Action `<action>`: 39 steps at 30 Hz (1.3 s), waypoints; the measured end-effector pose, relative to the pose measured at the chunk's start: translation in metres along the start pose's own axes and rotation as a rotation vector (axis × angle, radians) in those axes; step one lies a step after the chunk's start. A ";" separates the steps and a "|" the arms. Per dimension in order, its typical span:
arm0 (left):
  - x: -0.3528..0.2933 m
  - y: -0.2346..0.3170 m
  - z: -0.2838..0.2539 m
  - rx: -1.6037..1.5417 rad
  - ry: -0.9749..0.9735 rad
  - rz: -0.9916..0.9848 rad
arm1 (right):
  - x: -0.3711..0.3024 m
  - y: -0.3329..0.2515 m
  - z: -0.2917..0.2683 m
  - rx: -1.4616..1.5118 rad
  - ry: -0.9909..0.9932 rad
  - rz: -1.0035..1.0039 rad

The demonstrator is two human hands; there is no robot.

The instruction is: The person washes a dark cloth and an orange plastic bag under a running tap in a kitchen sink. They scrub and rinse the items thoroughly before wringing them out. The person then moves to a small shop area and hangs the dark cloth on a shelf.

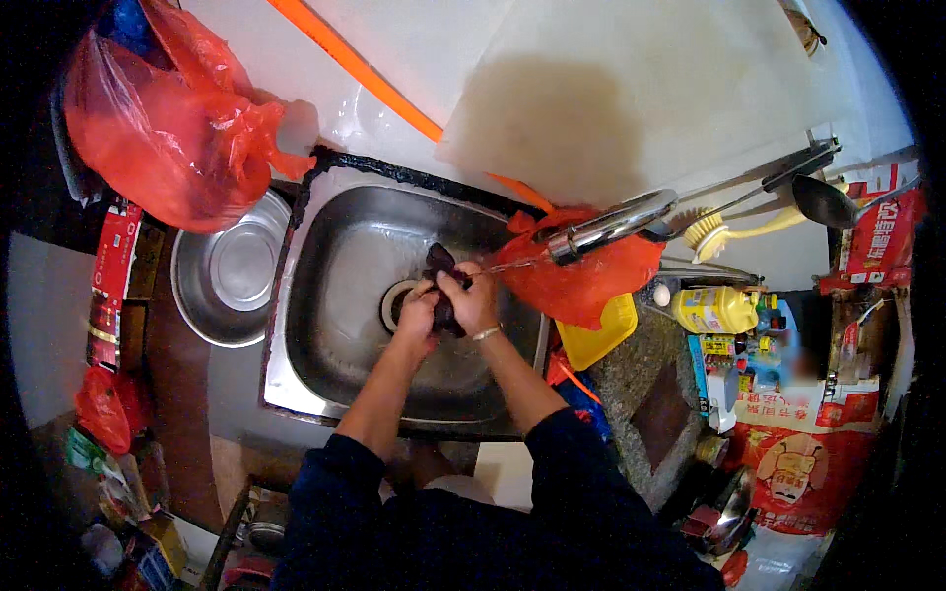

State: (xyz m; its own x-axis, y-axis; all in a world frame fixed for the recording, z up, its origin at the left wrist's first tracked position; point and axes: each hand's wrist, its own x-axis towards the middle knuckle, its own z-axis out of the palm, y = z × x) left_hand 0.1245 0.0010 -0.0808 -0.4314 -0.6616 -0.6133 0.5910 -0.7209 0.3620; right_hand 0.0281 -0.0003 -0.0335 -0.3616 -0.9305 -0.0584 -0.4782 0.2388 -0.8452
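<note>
Over the stainless steel sink (340,231), both my hands grip a dark purplish-black bundle (439,258); it looks soft and crumpled, though its exact kind is unclear. My left hand (418,317) closes on its left side, and my right hand (475,303), with a band at the wrist, closes on its right side. A thin stream of water runs from the chrome faucet (611,227) toward my right hand. Beneath the hands, the round drain (388,307) is partly hidden.
A metal basin (202,295) sits left of the sink, below a hanging red plastic bag (182,128). Right of the sink are another red bag (591,276), a yellow tray (603,335), a yellow brush (705,236), a black ladle (823,202) and several bottles (714,310).
</note>
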 end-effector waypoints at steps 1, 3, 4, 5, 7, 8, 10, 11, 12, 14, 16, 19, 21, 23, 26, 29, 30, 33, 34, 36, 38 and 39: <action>0.006 -0.009 -0.006 0.017 -0.016 0.080 | 0.005 0.008 -0.002 -0.044 0.007 0.031; -0.004 -0.008 0.006 0.037 -0.002 0.165 | 0.012 0.001 -0.005 -0.115 0.077 0.096; -0.010 -0.006 0.013 0.037 0.019 0.181 | 0.016 0.006 -0.003 -0.146 0.143 0.116; -0.016 -0.001 0.016 0.034 0.047 0.203 | 0.018 0.004 0.000 -0.173 0.200 0.132; -0.026 0.008 0.019 -0.161 0.028 0.059 | 0.005 0.006 -0.009 -0.104 0.290 -0.071; -0.027 0.015 0.016 -0.266 0.026 0.005 | -0.003 0.001 -0.009 -0.062 0.316 -0.184; 0.005 0.011 -0.020 -0.322 -0.155 -0.014 | -0.045 -0.048 -0.003 0.004 0.207 -0.269; 0.023 0.008 -0.031 -0.353 -0.310 -0.053 | -0.067 -0.052 0.003 0.035 0.094 -0.203; 0.025 0.013 -0.027 -0.376 -0.451 -0.087 | -0.080 -0.046 0.011 -0.202 0.133 -0.391; 0.009 0.011 -0.026 -0.320 -0.424 -0.095 | -0.077 -0.035 0.018 -0.090 0.110 -0.197; -0.009 0.003 -0.011 -0.254 -0.213 -0.057 | -0.052 0.002 0.024 -0.176 0.108 -0.144; -0.019 0.011 0.003 -0.138 -0.053 0.042 | -0.015 0.009 0.016 -0.479 0.140 -0.417; -0.022 0.020 0.000 -0.073 -0.054 0.083 | -0.009 -0.014 0.001 -0.628 0.161 -0.650; -0.030 0.021 0.000 0.066 0.057 0.134 | -0.008 -0.021 -0.025 -0.607 0.042 -0.654; -0.023 0.000 -0.004 0.375 0.093 0.287 | -0.014 -0.028 -0.083 -0.877 -0.287 -0.549; -0.018 -0.018 0.001 0.954 -0.049 0.397 | 0.001 -0.043 -0.124 -1.307 -0.507 -0.374; -0.020 -0.019 0.013 1.379 -0.023 0.338 | 0.008 -0.045 -0.133 -1.450 -0.548 -0.309; -0.039 -0.034 0.057 1.572 0.210 0.873 | 0.040 -0.035 -0.153 -1.478 -0.448 -0.414; -0.033 -0.034 0.066 1.469 0.176 0.929 | 0.049 -0.022 -0.160 -1.430 -0.384 -0.461; -0.020 -0.030 0.082 1.313 0.093 1.019 | 0.055 -0.012 -0.169 -1.416 -0.331 -0.557; -0.010 -0.023 0.094 1.213 0.005 1.090 | 0.051 -0.033 -0.169 -1.477 -0.349 -0.674; -0.015 -0.013 0.105 1.221 -0.063 1.190 | 0.045 -0.043 -0.171 -1.496 -0.369 -0.649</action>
State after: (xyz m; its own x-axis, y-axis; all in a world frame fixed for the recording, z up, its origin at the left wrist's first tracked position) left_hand 0.0515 -0.0013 -0.0021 -0.2133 -0.8963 0.3888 -0.2313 0.4329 0.8712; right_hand -0.1051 -0.0050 0.0911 0.2803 -0.9337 -0.2227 -0.8328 -0.3519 0.4273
